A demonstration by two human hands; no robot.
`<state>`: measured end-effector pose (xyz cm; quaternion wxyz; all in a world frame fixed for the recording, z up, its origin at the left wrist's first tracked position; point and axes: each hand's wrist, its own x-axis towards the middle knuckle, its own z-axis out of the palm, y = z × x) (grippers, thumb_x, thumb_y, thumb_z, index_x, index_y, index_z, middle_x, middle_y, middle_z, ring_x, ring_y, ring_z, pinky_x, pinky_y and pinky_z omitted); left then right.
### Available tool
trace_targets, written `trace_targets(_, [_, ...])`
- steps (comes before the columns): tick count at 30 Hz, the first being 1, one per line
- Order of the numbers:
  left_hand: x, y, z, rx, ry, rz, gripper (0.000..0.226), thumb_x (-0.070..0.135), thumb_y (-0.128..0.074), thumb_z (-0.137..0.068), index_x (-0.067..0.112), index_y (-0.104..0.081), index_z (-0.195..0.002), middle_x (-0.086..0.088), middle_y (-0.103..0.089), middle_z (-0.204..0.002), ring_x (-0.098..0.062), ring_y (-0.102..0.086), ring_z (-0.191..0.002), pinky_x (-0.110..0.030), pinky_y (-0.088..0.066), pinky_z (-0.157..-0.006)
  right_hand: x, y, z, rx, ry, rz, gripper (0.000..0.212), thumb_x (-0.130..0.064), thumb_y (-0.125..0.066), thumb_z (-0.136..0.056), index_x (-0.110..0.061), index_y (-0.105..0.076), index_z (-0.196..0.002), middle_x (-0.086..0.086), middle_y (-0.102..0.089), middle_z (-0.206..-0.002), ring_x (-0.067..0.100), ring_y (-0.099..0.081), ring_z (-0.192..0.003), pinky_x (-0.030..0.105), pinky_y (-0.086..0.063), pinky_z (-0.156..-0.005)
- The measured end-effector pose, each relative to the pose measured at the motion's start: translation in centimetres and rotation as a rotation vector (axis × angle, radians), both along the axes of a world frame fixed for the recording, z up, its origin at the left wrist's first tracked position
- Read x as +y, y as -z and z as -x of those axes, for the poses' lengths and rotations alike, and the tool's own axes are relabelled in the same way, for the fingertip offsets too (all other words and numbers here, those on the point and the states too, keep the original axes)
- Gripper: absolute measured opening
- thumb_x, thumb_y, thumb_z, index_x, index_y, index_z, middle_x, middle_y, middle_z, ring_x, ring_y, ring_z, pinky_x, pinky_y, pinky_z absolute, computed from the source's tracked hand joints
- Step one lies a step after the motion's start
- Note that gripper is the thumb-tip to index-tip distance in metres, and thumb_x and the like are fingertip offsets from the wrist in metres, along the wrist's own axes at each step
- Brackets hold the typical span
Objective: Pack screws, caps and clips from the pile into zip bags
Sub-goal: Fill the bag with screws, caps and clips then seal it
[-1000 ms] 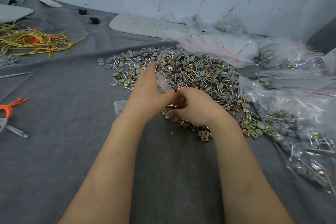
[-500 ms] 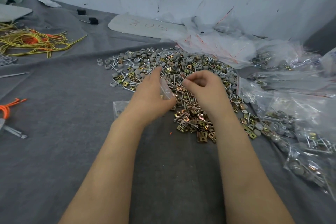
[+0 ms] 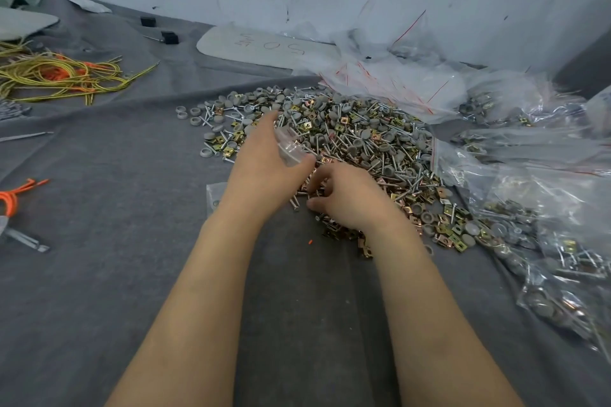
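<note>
Head view. The left hand [image 3: 267, 172] has its grip clamped on a small clear zip bag [image 3: 291, 147], pinched between thumb and fingers, above the left part of the pile [image 3: 380, 139] of screws, caps and clips. Just right of that grip, the right hand [image 3: 350, 198] curls its fingers into the pile's near edge; whether this grip holds a piece cannot be told. Filled bags [image 3: 545, 241] lie further right on the bench [image 3: 99, 274].

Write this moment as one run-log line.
left hand: holds zip bag | right hand: curled on pile | filled bags: beside pile
</note>
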<state>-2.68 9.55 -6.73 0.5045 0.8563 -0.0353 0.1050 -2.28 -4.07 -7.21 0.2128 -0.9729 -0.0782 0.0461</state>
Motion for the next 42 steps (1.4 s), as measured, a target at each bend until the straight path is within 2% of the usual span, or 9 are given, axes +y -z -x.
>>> trace_targets(7, [0.0, 0.1, -0.1, -0.008, -0.037, 0.021, 0.079, 0.029, -0.07, -0.084, 0.021, -0.026, -0.149, -0.003, -0.041, -0.145, -0.011, -0.039, -0.125, -0.015, -0.024, -0.087, 0.7, 0.5, -0.1, -0.055, 0.044, 0.104, 0.008, -0.02, -0.065, -0.087, -0.019, -0.056, -0.085, 0.011, -0.062, -0.107, 0.031, -0.057, -0.102, 0.038, -0.049, -0.086])
trace_targets(10, [0.0, 0.1, -0.2, -0.022, -0.027, 0.004, 0.08, 0.026, -0.071, -0.083, 0.021, -0.026, -0.148, -0.003, -0.042, -0.144, -0.005, -0.037, -0.116, -0.006, -0.02, -0.076, 0.8, 0.7, -0.2, -0.102, 0.054, 0.146, 0.011, -0.016, -0.062, -0.088, -0.011, -0.061, -0.098, 0.011, -0.062, -0.106, 0.032, -0.058, -0.102, 0.039, -0.049, -0.085])
trace_targets(17, [0.0, 0.2, -0.2, -0.011, -0.003, -0.017, 0.084, 0.03, -0.072, -0.082, 0.021, -0.022, -0.15, -0.003, -0.039, -0.147, -0.016, -0.038, -0.131, -0.008, -0.02, -0.081, 0.7, 0.8, -0.3, -0.051, 0.103, 0.175, 0.022, -0.026, -0.063, -0.088, -0.011, -0.064, -0.103, 0.013, -0.063, -0.107, 0.033, -0.058, -0.102, 0.041, -0.05, -0.088])
trace_targets(25, [-0.2, -0.1, 0.3, 0.07, 0.178, -0.114, 0.108, 0.044, -0.077, -0.074, 0.024, -0.007, -0.153, -0.004, -0.019, -0.156, -0.023, -0.02, -0.144, -0.044, -0.022, -0.117, -0.3, 0.4, -0.7, -0.067, 0.126, 0.062, 0.017, -0.012, -0.048, -0.095, -0.003, -0.056, -0.107, 0.015, -0.059, -0.11, 0.032, -0.057, -0.1, 0.032, -0.042, -0.073])
trace_targets(28, [-0.3, -0.2, 0.5, 0.09, 0.207, -0.103, 0.11, 0.052, -0.077, -0.07, 0.027, -0.008, -0.152, -0.004, -0.022, -0.155, -0.023, -0.022, -0.143, -0.05, -0.025, -0.115, -0.5, 0.2, -0.7, -0.174, 0.191, -0.189, 0.012, -0.019, -0.047, -0.099, -0.01, -0.054, -0.101, 0.003, -0.058, -0.097, 0.013, -0.053, -0.08, 0.022, -0.037, -0.059])
trace_targets(31, [-0.3, -0.3, 0.4, 0.069, 0.201, -0.152, 0.103, 0.045, -0.075, -0.074, 0.027, -0.01, -0.152, -0.003, -0.023, -0.155, -0.022, -0.022, -0.143, -0.05, -0.024, -0.115, -0.6, -0.4, -0.8, -0.24, 0.285, -0.644, 0.008, -0.021, -0.051, -0.098, -0.015, -0.055, -0.096, -0.002, -0.063, -0.085, 0.006, -0.057, -0.071, 0.025, -0.045, -0.067])
trace_targets(34, [-0.4, -0.2, 0.3, 0.065, 0.21, -0.193, 0.102, 0.044, -0.074, -0.075, 0.026, -0.01, -0.153, -0.005, -0.024, -0.153, -0.024, -0.022, -0.142, -0.05, -0.023, -0.115, -1.0, -0.9, -0.6, -0.201, 0.292, -0.962, 0.005, -0.014, -0.059, -0.094, -0.018, -0.057, -0.092, -0.005, -0.067, -0.073, -0.002, -0.058, -0.056, 0.021, -0.046, -0.061])
trace_targets(39, [-0.6, 0.1, 0.2, 0.057, 0.21, -0.206, 0.103, 0.043, -0.075, -0.074, 0.025, -0.01, -0.152, -0.004, -0.024, -0.151, -0.024, -0.022, -0.141, -0.051, -0.024, -0.115, -0.4, -1.4, -0.1, -0.2, 0.102, -0.95, 0.008, -0.011, -0.065, -0.089, -0.016, -0.06, -0.086, -0.014, -0.065, -0.058, -0.007, -0.053, -0.048, 0.007, -0.039, -0.05])
trace_targets(42, [-0.8, 0.2, 0.1, 0.053, 0.211, -0.23, 0.106, 0.042, -0.076, -0.072, 0.025, -0.009, -0.153, -0.006, -0.026, -0.15, -0.024, -0.02, -0.142, -0.051, -0.023, -0.115, 0.1, -1.5, 0.0, -0.198, 0.037, -0.884, 0.005, -0.018, -0.061, -0.093, -0.018, -0.06, -0.088, -0.016, -0.066, -0.06, -0.007, -0.057, -0.052, 0.01, -0.042, -0.055])
